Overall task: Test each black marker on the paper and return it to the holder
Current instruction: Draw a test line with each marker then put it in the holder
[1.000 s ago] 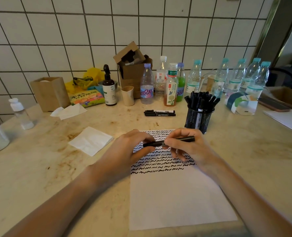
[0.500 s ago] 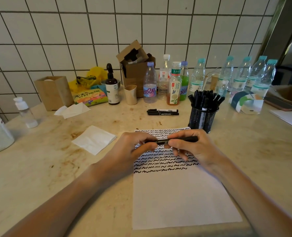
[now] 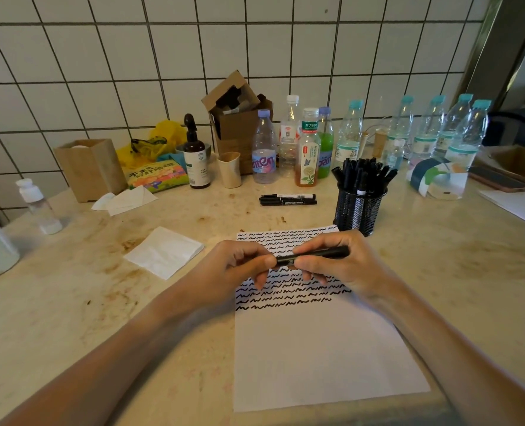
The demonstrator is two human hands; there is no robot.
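Observation:
I hold one black marker (image 3: 313,256) level above the white paper (image 3: 316,348), whose upper half carries several rows of black squiggles. My right hand (image 3: 341,265) grips the marker's barrel, and my left hand (image 3: 239,269) pinches its left end, where the cap sits. The black mesh holder (image 3: 359,212) stands just beyond the paper's far right corner, packed with several black markers. Two more black markers (image 3: 287,199) lie side by side on the counter to the holder's left.
A folded white napkin (image 3: 164,252) lies left of the paper. Along the tiled wall stand several bottles (image 3: 309,155), a brown pump bottle (image 3: 196,158), a paper cup (image 3: 230,169), cardboard boxes (image 3: 90,169) and a snack packet. White sheets (image 3: 522,207) sit at the right edge.
My two hands have closed in on each other along the marker, so less of its barrel shows between them. The view has shifted slightly.

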